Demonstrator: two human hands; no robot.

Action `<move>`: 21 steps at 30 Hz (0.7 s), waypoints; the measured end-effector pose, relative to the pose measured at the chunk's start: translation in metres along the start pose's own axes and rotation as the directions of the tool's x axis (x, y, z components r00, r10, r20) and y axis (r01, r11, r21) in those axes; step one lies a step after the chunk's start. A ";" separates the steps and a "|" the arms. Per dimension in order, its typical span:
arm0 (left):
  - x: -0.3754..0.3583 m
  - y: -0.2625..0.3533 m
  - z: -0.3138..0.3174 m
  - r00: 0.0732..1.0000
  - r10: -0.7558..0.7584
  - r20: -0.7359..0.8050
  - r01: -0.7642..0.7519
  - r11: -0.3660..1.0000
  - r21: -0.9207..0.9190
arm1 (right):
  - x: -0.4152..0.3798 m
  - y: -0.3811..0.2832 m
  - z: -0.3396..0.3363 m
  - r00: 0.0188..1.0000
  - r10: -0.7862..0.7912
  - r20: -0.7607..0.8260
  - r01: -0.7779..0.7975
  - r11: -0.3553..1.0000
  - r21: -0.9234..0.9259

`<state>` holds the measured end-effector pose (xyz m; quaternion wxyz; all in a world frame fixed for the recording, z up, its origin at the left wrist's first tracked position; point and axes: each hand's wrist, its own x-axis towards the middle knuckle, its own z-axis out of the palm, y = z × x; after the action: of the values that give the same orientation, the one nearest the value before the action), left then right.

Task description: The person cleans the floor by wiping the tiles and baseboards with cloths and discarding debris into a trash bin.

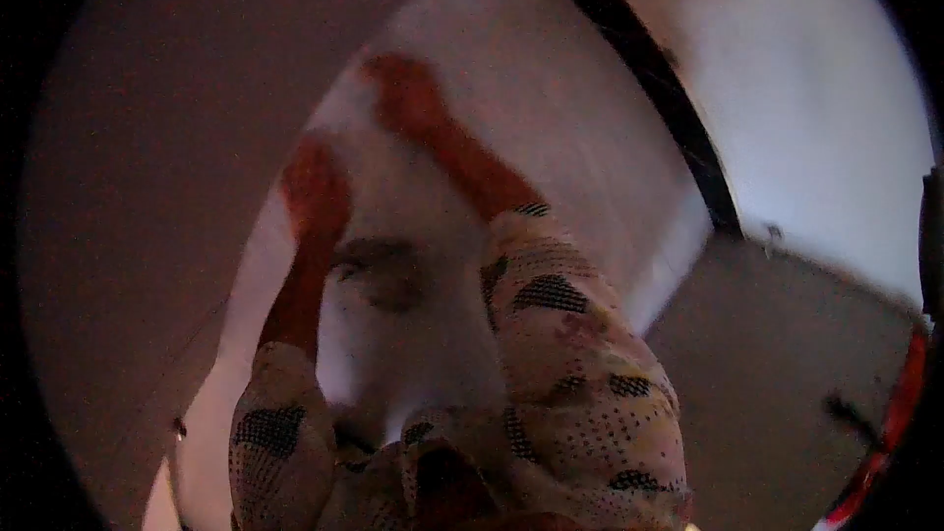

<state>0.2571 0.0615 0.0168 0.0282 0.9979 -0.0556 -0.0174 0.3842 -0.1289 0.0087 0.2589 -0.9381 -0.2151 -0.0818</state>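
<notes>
- On the pale sheet, where do your hands sit?
- Both at its left-hand edge as you see it; your left hand is nearer you, your right hand farther up along the same edge; the two are apart.
- Fingers?
- Blurred and dark on both; they look bunched rather than spread, but you can't tell from this whether either hand is pinching the edge or only resting over it; fingertips don't resolve.
- And the sheet itself?
- It runs under and between your forearms and on past the right one; dark creases or shadows show between your wrists; its lower part is covered by your patterned sleeves; can't tell what's underneath.
- Rest of the view?
- Dark band curves down past the sheet's upper right, cut off at the top; bright pale area beyond it, too washed out to name; red item at your right, cut by the round black border; brownish expanse on the left, floor or wall unclear.
</notes>
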 end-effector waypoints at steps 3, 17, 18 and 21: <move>-0.011 0.002 -0.009 0.992 0.003 0.128 0.010 0.995 -0.102 | -0.076 -0.073 -0.017 0.974 -0.134 0.184 0.131 0.991 0.030; 0.015 0.024 0.011 1.000 0.019 -0.012 -0.021 0.977 -0.213 | -0.344 0.189 -0.255 0.148 0.841 -0.521 -0.939 0.285 0.193; 0.019 0.031 0.004 0.999 -0.002 0.044 0.005 0.996 -0.084 | -0.341 0.199 -0.249 0.124 0.857 -0.501 -0.929 0.277 0.246; 0.026 0.000 0.025 0.998 0.062 -0.029 -0.058 0.991 0.124 | -0.291 0.205 -0.207 0.343 0.822 -0.455 -0.905 0.159 -0.395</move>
<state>0.2822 0.0576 -0.0087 -0.0317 0.9958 -0.0862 0.0034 0.2063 -0.5003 0.0157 -0.0343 -0.9088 0.4134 -0.0440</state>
